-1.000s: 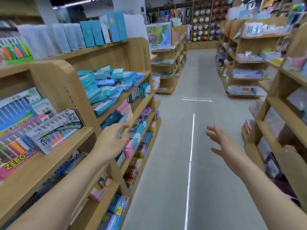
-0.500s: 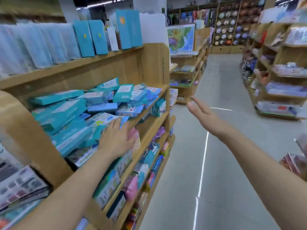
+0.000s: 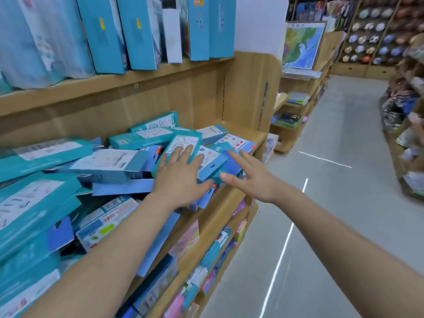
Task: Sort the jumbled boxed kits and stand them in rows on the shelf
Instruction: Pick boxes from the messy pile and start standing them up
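Several teal and blue boxed kits lie jumbled in a heap on the middle wooden shelf. My left hand rests flat, fingers spread, on top of a teal box near the heap's right end. My right hand is open with fingers apart, just right of the left, its fingertips at the edge of a blue box. Neither hand grips a box.
Tall teal boxes stand upright on the shelf above. Lower shelves hold colourful stationery. A wooden end panel closes the shelf on the right. The grey aisle floor runs past more shelves on the right.
I have moved closer and turned towards the shelf. My left hand slid right along the heap, and my right hand came in from the aisle to the boxes.
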A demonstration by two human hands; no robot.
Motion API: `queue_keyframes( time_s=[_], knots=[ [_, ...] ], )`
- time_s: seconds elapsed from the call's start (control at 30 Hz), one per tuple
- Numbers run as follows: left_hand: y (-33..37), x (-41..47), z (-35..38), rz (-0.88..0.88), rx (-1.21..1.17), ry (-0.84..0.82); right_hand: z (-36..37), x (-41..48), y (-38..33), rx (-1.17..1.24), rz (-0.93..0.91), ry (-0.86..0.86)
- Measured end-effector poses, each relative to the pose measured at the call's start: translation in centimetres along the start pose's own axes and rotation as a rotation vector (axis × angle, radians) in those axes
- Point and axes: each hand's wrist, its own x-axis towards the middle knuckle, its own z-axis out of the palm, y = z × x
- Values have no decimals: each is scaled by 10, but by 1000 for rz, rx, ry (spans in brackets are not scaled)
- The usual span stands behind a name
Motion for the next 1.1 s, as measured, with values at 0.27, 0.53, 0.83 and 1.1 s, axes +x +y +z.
queue_keyframes(
  time_s=[0.27,0.53,0.83,1.1],
  knots=[
    [8,28,31,-152,168,-83,-3,116,38,-368,-478,-270],
    [15,30,30,-213,93,-14,-6,174,51,-428,-907,-113],
    [16,-2,45,-656,-2,210,-52,235,73,208,-917,-88],
    [72,26,36,-755,30,254,-73,248,117,813,-390,-271]
  ],
)
